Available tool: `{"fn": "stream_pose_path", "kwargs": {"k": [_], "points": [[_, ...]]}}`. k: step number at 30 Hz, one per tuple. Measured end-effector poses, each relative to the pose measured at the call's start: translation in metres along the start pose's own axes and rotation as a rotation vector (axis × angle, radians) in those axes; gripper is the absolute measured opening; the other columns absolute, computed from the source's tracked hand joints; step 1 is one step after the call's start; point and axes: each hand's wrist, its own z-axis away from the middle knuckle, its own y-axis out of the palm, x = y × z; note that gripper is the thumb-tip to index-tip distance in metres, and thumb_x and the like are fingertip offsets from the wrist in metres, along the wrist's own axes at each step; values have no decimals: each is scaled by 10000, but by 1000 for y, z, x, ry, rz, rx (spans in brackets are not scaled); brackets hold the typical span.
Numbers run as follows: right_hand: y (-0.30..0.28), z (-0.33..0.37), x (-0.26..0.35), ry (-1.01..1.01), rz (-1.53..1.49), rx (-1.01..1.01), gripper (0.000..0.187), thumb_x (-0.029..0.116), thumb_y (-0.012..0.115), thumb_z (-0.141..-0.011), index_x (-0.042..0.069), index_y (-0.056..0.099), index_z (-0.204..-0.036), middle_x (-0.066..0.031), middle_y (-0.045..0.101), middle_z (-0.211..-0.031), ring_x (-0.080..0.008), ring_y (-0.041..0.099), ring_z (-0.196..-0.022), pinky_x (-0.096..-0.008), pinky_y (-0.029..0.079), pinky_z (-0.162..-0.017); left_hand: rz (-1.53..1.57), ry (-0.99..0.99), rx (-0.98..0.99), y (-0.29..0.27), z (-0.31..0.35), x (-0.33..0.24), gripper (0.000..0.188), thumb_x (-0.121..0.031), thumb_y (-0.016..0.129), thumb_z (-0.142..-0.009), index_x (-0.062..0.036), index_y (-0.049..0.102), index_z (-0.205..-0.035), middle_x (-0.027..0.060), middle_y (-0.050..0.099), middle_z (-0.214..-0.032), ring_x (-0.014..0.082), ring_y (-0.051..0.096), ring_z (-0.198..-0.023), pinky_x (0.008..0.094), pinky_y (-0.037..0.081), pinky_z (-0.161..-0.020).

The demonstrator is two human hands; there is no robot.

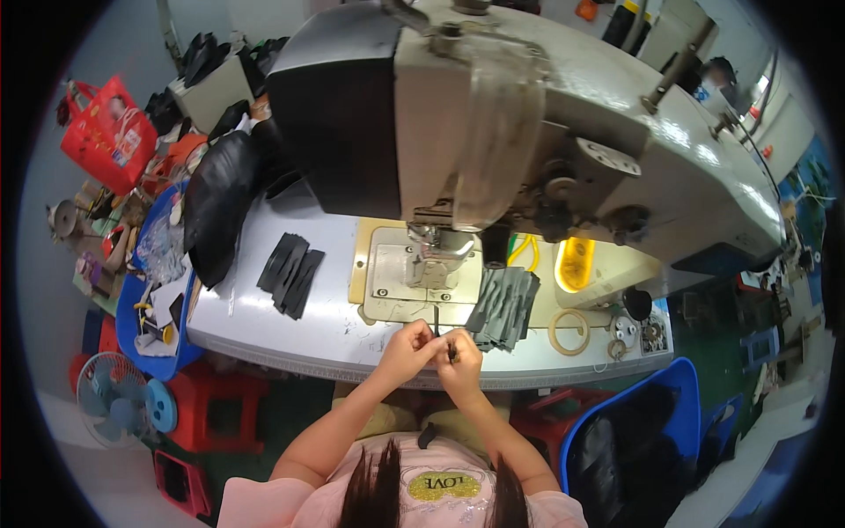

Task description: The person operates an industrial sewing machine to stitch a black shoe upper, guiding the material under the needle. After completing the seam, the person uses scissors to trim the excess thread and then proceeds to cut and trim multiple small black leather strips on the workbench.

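Observation:
At the front edge of the sewing table, my left hand (408, 352) and my right hand (459, 363) meet with fingers pinched. A narrow dark strip of material (436, 317) sticks up from between the fingertips, toward the sewing machine's needle plate (396, 304). In my right hand's curled fingers shows a small dark object (452, 353), too small to name. Just right of my hands lies a heap of dark grey-green cut pieces (503, 308). Farther left, a smaller stack of black pieces (290, 275) rests on the table. The presser foot (431, 275) stands beyond my fingers.
The big sewing machine (616, 106) overhangs the table (343, 339). A tan ring (569, 333) lies to the right. Blue bins with black material (629, 431) and odds and ends (158, 321) flank the table. A fan (114, 400) and red stool (211, 405) stand left.

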Motion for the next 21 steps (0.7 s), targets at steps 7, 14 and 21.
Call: {"fn": "stream_pose_path", "kwargs": {"k": [7,14,21], "points": [[-43,-4,-5,212,-449,-238,108,-38,503,-846,65,516,-816,-54,535,-847,-92,495,-672,-195,420,-591,-239,22,-56,17,-19,-12,197,-109,537,-905,-23,450,-750,46,512,-591,95,544,-524,251,414,-472],[-107,-51,-47,500,-356,-223,94,99,529,-881,44,568,-815,-28,601,-702,-40,390,-441,-181,296,-393,-364,171,-23,57,-77,-11,200,-170,624,-854,-36,504,-767,66,549,-595,162,555,-516,286,428,-480],[-83,-45,-84,255,273,-350,162,122,543,-864,-9,583,-951,-124,616,-904,-228,565,-854,-340,432,-805,-746,396,-259,17,-56,-8,214,-219,670,-787,-43,574,-862,112,604,-812,329,596,-684,409,467,-610]]}}
